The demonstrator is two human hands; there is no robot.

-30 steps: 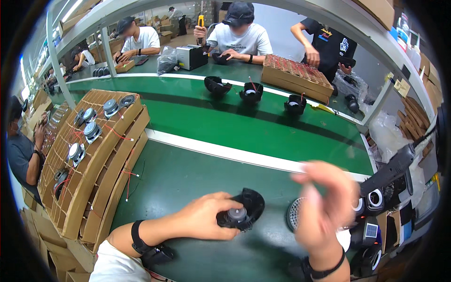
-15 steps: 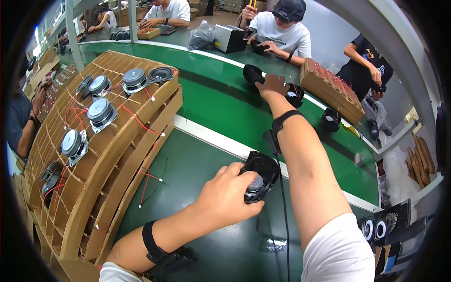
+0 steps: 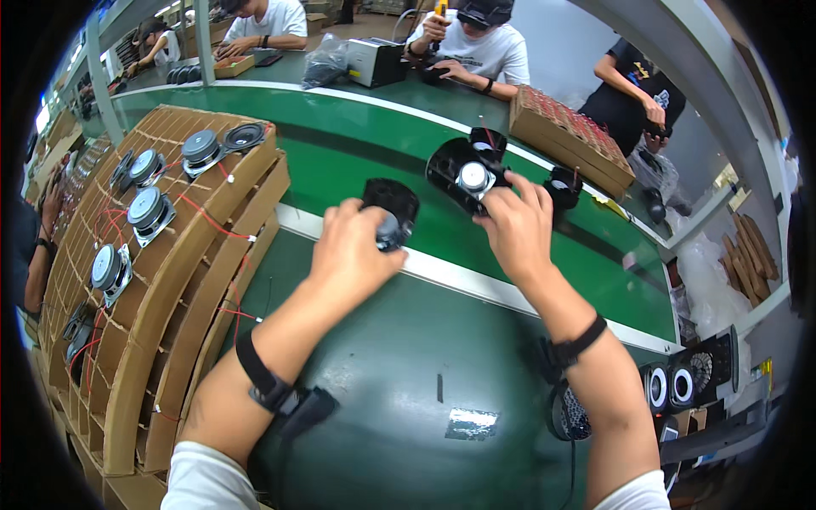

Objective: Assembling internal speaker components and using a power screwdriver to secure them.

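My left hand (image 3: 347,251) grips a black plastic speaker housing (image 3: 393,200) above the white rail at the belt's near side. A round grey speaker driver (image 3: 388,231) sits in that housing beside my thumb. To the right, over the green belt, my right hand (image 3: 520,225) has its fingers closed round a second black speaker housing (image 3: 444,174). That one is tilted toward me, and a silver-backed driver (image 3: 474,178) shows inside it. Just behind it is another black housing (image 3: 488,141), and one more black housing (image 3: 563,187) stands right of my hand.
Stacked cardboard trays (image 3: 144,340) with several loose drivers and red wires fill the left. The green belt (image 3: 340,161) runs across in front. A carton of red-wired parts (image 3: 565,136) stands beyond it. Several people work on the far side; black speakers (image 3: 671,382) lie at lower right.
My left hand has carried its housing from the near tabletop up to the belt's rail. My right hand, earlier reaching across the belt, has drawn back with a housing in it.
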